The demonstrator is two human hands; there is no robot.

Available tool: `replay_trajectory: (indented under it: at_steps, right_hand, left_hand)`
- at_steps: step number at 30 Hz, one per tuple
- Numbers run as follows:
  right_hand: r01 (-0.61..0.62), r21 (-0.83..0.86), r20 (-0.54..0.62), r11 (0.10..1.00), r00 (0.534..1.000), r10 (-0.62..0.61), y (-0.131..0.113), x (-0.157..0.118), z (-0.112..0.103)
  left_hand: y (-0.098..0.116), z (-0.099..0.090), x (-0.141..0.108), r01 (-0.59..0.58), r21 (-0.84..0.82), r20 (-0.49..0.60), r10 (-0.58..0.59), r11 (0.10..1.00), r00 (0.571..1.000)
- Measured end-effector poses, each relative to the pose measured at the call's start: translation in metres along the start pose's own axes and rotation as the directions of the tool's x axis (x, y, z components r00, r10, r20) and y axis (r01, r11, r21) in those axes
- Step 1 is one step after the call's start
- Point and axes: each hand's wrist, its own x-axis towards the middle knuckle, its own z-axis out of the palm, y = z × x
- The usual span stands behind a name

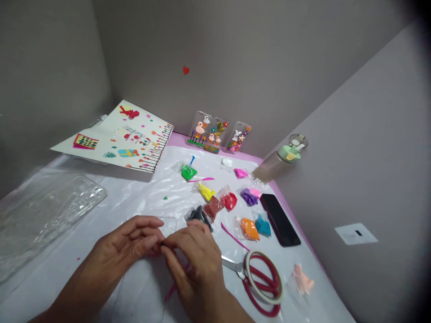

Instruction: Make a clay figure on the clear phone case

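My left hand [136, 242] and my right hand [197, 258] meet fingertip to fingertip above the white sheet. Between the thumb and forefinger of my right hand is a small dark piece of clay [162, 243], mostly hidden. My left fingers are curled with the thumb pressed in against them; what they hold, if anything, is hidden. Under the hands lies a clear phone case [143, 291], partly covered. A packet of black clay [198, 215] lies just beyond my right hand, next to a brown clay packet [213, 207].
Red-handled scissors [259, 273] with a tape roll [248, 262] over them lie at right. Clay packets, including orange [249, 229] and green [188, 172], spread beyond. A black phone [280, 220], a bottle [274, 163], decorated cases [199, 130] and a drawing [114, 139] stand around.
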Motion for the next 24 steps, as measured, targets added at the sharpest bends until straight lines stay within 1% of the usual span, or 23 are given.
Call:
replay_trajectory:
  at_steps: [1, 2, 3, 4, 6, 7, 8, 9, 13, 15, 17, 20, 24]
  right_hand:
    - [-0.044, 0.052, 0.000, 0.998, 0.999, 0.044, 0.0005, -0.0002, -0.0017]
    - [-0.095, 0.103, 0.004, 0.990, 0.995, 0.095, 0.0008, -0.0003, -0.0033]
    - [-0.148, 0.153, 0.011, 0.977, 0.989, 0.148, 0.0009, -0.0003, -0.0047]
    - [-0.205, 0.199, 0.023, 0.958, 0.979, 0.204, 0.0009, -0.0003, -0.0058]
    - [-0.324, 0.280, 0.068, 0.904, 0.946, 0.318, 0.0002, -0.0001, -0.0068]
    - [-0.381, 0.316, 0.097, 0.869, 0.924, 0.370, -0.0003, 0.0002, -0.0069]
    - [-0.432, 0.351, 0.127, 0.831, 0.901, 0.415, -0.0010, 0.0006, -0.0068]
    - [-0.480, 0.384, 0.161, 0.789, 0.876, 0.455, -0.0017, 0.0013, -0.0067]
    - [-0.632, 0.491, 0.305, 0.600, 0.770, 0.561, -0.0039, 0.0052, -0.0076]
    - [-0.676, 0.516, 0.360, 0.526, 0.728, 0.583, -0.0044, 0.0072, -0.0089]
    - [-0.703, 0.520, 0.393, 0.485, 0.701, 0.595, -0.0045, 0.0086, -0.0101]
    - [-0.729, 0.511, 0.419, 0.454, 0.673, 0.609, -0.0046, 0.0094, -0.0108]
    - [-0.758, 0.520, 0.466, 0.394, 0.639, 0.612, -0.0039, 0.0083, -0.0097]
  left_hand:
    - [-0.0015, -0.0009, -0.0009, -0.043, 0.052, -0.025, 0.044, 0.998, 0.999]
    - [-0.0024, -0.0016, -0.0017, -0.110, 0.115, -0.037, 0.115, 0.987, 0.993]
    - [-0.0026, -0.0019, -0.0024, -0.199, 0.183, -0.039, 0.209, 0.963, 0.977]
    - [-0.0023, -0.0019, -0.0029, -0.302, 0.252, -0.013, 0.315, 0.919, 0.949]
    - [-0.0011, -0.0010, -0.0035, -0.492, 0.354, 0.093, 0.494, 0.795, 0.865]
    - [-0.0006, -0.0001, -0.0039, -0.552, 0.381, 0.137, 0.545, 0.741, 0.827]
    - [-0.0004, 0.0009, -0.0044, -0.586, 0.398, 0.159, 0.575, 0.706, 0.802]
    - [-0.0005, 0.0021, -0.0050, -0.597, 0.410, 0.158, 0.591, 0.689, 0.791]
    - [-0.0020, 0.0050, -0.0075, -0.569, 0.439, 0.100, 0.592, 0.695, 0.800]
    - [-0.0016, 0.0040, -0.0074, -0.585, 0.464, 0.147, 0.594, 0.665, 0.791]
    - [-0.0006, 0.0020, -0.0065, -0.609, 0.482, 0.195, 0.600, 0.630, 0.776]
    - [-0.0003, -0.0001, -0.0047, -0.616, 0.502, 0.198, 0.612, 0.607, 0.765]
    - [-0.0016, -0.0005, -0.0026, -0.642, 0.543, 0.259, 0.619, 0.542, 0.742]
